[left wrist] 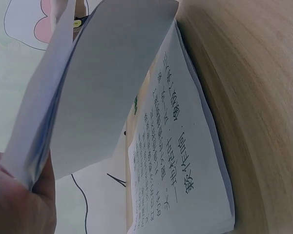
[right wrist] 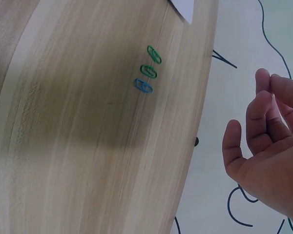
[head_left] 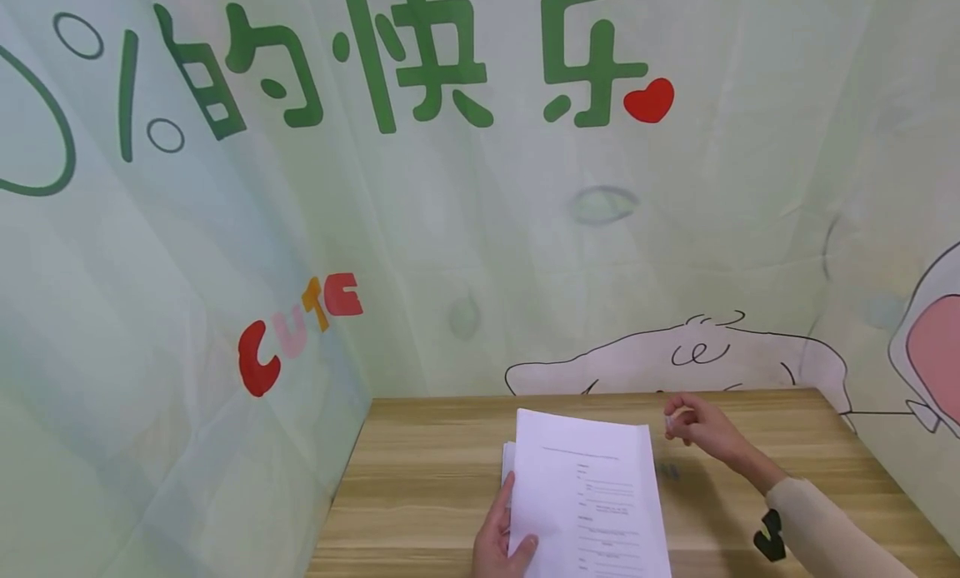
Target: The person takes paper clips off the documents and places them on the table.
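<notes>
My left hand (head_left: 504,538) grips a thin stack of printed sheets (head_left: 577,486) at its lower left edge, thumb on top. In the left wrist view the sheets stand tilted above another paper (left wrist: 185,161) with handwritten Chinese characters, which lies on the table. Right of the stack, my right hand (head_left: 701,428) is raised over the table, thumb and index fingertips together. A small pale spot shows at those fingertips; I cannot tell whether they pinch something. Two green paper clips (right wrist: 148,71) and a blue paper clip (right wrist: 143,86) lie in a row on the table.
The wooden table (head_left: 420,478) ends at a printed curtain (head_left: 465,228) behind it and on both sides. Papers on the table stick out left of the held stack. A black patterned patch (head_left: 769,536) shows beside the right sleeve.
</notes>
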The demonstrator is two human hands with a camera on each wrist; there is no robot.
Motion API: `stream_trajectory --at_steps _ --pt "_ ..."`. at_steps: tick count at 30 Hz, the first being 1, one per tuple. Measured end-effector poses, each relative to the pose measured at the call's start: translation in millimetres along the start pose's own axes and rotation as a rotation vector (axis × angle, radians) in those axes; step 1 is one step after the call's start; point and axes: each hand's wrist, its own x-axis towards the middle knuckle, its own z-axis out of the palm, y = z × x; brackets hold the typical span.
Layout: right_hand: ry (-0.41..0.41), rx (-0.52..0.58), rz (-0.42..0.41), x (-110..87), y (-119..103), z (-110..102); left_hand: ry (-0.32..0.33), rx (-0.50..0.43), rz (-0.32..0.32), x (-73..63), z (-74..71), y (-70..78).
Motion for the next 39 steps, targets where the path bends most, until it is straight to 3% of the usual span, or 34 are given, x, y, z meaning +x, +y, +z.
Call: stream_trajectory --at_steps 20,32,39 --pt "-0.006 -0.02 0.038 -11.4 14.9 -13.3 0.045 0.03 0.04 -0.4 -6.6 -0.4" --pt "-0.005 -0.055 0.055 -21.0 25.6 -16.1 0.063 0.016 0.003 0.6 -9.5 4.4" --pt "-0.012 -0.049 0.116 -23.6 33.0 -14.3 0.086 0.021 -0.017 0.0 -13.1 6.7"
